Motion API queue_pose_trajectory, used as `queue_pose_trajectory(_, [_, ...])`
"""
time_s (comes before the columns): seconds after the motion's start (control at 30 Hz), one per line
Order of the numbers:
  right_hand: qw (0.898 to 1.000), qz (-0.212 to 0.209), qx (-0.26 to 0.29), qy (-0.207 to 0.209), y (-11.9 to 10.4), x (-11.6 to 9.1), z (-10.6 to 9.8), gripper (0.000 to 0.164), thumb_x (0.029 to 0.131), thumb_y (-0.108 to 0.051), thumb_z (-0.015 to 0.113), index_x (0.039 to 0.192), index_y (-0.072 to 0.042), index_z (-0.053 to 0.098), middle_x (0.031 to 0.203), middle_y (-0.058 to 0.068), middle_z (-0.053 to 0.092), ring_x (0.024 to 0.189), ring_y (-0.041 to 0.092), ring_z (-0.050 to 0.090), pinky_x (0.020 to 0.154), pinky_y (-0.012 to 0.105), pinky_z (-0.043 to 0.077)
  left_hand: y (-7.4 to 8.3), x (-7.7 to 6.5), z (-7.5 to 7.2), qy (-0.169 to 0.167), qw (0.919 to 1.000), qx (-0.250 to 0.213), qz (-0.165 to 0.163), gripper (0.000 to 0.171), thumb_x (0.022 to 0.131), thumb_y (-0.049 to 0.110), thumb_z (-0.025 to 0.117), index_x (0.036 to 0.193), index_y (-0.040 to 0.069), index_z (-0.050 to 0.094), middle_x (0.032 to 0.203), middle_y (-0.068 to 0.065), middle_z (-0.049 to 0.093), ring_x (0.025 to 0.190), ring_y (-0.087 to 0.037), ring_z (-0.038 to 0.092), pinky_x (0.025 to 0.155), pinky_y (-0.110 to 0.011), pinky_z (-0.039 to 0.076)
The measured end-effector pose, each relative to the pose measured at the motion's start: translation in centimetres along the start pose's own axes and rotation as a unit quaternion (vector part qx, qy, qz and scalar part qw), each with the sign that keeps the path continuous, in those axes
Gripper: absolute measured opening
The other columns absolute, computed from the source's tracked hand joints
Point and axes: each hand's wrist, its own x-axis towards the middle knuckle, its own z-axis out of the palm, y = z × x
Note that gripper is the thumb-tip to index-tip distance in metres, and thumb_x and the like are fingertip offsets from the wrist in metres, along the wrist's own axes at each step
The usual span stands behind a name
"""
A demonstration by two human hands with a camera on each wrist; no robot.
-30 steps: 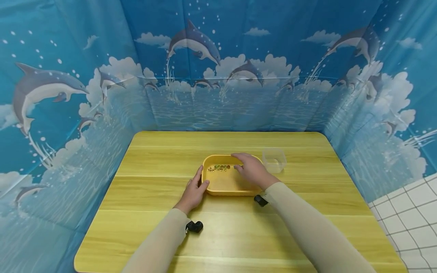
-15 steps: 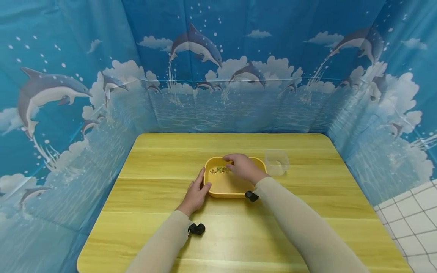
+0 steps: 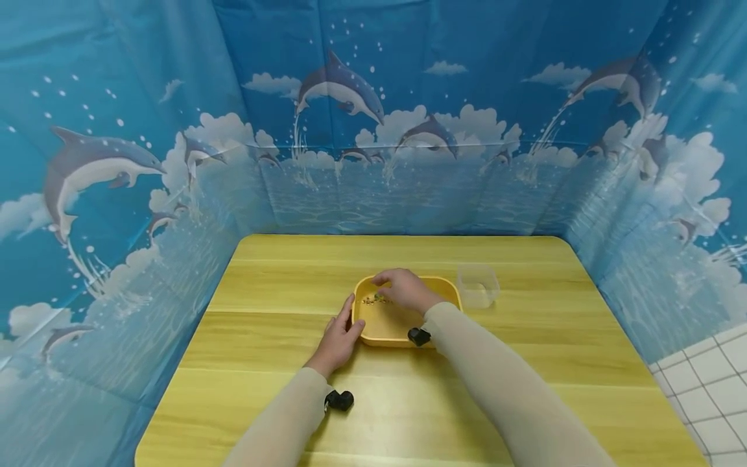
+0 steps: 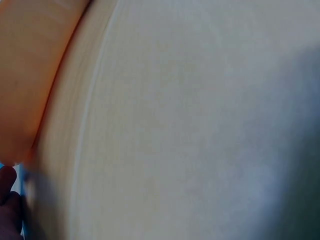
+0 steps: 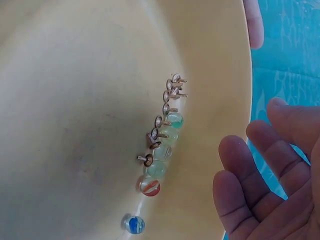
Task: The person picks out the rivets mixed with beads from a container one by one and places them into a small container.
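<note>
Glass marbles [image 5: 156,170] and brass-coloured tacks [image 5: 158,121] lie along the far wall inside the yellow tray [image 3: 382,331], one blue-swirled marble [image 5: 135,225] slightly apart. Above the tray's far side hovers the right hand [image 3: 406,292], its grip slack, fingers loosely bent. The left hand [image 3: 337,342], grip also slack, touches the tray's left end. On the counter [image 3: 292,279] just right of the tray stands a clear plastic container [image 3: 478,288].
</note>
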Motion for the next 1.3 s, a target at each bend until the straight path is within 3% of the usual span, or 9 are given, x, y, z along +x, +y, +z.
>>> queue_pose_trajectory(0.17, [1.0,-0.004,-0.008,-0.014,-0.1,0.9,0.5,0.031,0.104,-0.017,0.067,0.135,-0.017,0.073,0.139,0.005,0.07,0.131,0.026,0.064,0.103,0.043,0.059,0.0,0.0,0.0,0.004,1.0,-0.003,0.0,0.068,0.11,0.043,0.05,0.17,0.037,0.017,0.173,-0.006,0.031,0.159,-0.055,0.008,0.124,-0.079,0.011])
queue_pose_trajectory(0.4, [0.999,-0.012,0.001,-0.038,0.5,2.2,1.3,0.029,0.102,-0.013,0.069,0.131,-0.014,0.075,0.133,0.004,0.074,0.118,0.021,0.07,0.085,0.033,0.062,-0.2,0.1,0.1,0.005,1.0,-0.004,0.0,0.067,0.11,0.043,0.051,0.169,0.038,0.019,0.172,-0.007,0.034,0.159,-0.055,0.01,0.123,-0.079,0.015])
queue_pose_trajectory(0.6, [0.998,-0.023,-0.009,-0.062,0.8,3.1,1.9,0.028,0.102,-0.014,0.069,0.129,-0.015,0.076,0.131,0.001,0.075,0.12,0.02,0.069,0.093,0.034,0.061,-0.4,0.2,0.3,0.005,1.0,-0.004,0.003,0.067,0.11,0.042,0.051,0.169,0.04,0.02,0.17,-0.009,0.037,0.158,-0.053,0.015,0.122,-0.078,0.02])
queue_pose_trajectory(0.9, [0.996,-0.037,-0.019,-0.08,1.5,3.7,2.9,0.021,0.101,-0.01,0.07,0.118,-0.017,0.08,0.117,-0.003,0.078,0.11,0.016,0.069,0.1,0.039,0.058,-0.5,0.2,0.4,0.002,0.9999,-0.002,0.017,0.067,0.111,0.04,0.05,0.169,0.04,0.017,0.169,-0.004,0.039,0.16,-0.05,0.012,0.129,-0.071,0.011])
queue_pose_trajectory(1.3, [0.998,-0.036,-0.027,-0.051,2.4,3.9,4.3,0.024,0.098,-0.01,0.074,0.12,-0.017,0.08,0.117,-0.004,0.078,0.114,0.019,0.07,0.102,0.041,0.058,-0.5,0.2,0.4,0.004,0.9999,0.005,0.014,0.066,0.112,0.04,0.048,0.168,0.044,0.015,0.169,-0.006,0.04,0.16,-0.052,0.008,0.128,-0.073,0.009])
